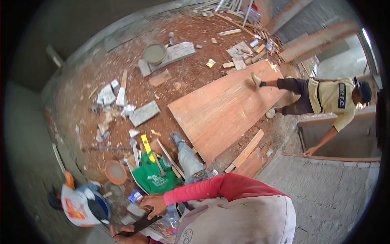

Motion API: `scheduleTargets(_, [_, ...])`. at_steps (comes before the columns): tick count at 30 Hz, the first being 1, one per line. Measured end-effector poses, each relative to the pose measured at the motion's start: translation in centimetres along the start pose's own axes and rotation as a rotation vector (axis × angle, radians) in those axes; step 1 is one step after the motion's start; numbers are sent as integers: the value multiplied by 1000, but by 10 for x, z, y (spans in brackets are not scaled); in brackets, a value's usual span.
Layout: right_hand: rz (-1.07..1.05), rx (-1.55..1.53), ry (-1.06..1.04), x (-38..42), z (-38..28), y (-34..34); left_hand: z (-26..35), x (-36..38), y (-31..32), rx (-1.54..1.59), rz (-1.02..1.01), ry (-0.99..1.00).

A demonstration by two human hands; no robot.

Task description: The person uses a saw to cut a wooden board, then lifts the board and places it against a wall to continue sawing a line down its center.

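Near the bottom edge, my right hand (pixel 153 204), below a red sleeve, has its fingers closed on a long dark flat strip (pixel 142 223) whose kind I cannot make out. My left hand (pixel 126 236) is at the strip's lower end with its fingers bent around it, partly cut off by the frame. Just above them lies a green bag (pixel 156 177) with white print. On the bag is a hammer (pixel 159 164), and a yellow spirit level (pixel 147 147) sticks out. Beside my right hand is a blue-and-white packet (pixel 135 197).
A large plywood sheet (pixel 219 114) lies across the red dirt, with a person (pixel 329 95) stepping on it. Another person (pixel 81 203) crouches at lower left near an orange bucket (pixel 115 171). A cement-filled bucket (pixel 154 53), concrete block (pixel 145 113) and planks (pixel 245 150) lie around.
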State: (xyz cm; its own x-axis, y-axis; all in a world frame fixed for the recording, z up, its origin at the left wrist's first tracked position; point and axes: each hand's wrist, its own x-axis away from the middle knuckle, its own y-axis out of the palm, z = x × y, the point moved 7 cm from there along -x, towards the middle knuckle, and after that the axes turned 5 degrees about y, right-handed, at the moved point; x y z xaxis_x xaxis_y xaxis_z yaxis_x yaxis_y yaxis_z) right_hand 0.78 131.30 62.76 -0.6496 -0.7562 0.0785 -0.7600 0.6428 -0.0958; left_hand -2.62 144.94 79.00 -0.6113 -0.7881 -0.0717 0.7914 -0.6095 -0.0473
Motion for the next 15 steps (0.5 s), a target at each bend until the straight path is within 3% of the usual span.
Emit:
scheduleTargets(1, [-82, -79, 96, -3, -5, -26, 7, -13, 22, 106, -34, -3])
scheduleTargets(3, [26, -42, 84, -4, -13, -91, 18, -27, 74, 212, -82, 12])
scheduleTargets(6, [214, -78, 112, 5, -17, -180, 2, -35, 127, 54, 148, -104])
scheduleTargets(10, [399, 31, 137, 34, -8, -290, -13, -24, 227, 156, -12, -137])
scheduleTargets(12, [396, 92, 227, 54, 8, -322, -28, -20, 268, -87, -309, -237])
scheduleTargets(14, [470, 118, 426, 82, 27, -347, -49, -15, 298, 1, -371, -314])
scheduleTargets(15, [491, 119, 423, 93, 29, -354, -56, -7, 316, 63, -407, -389])
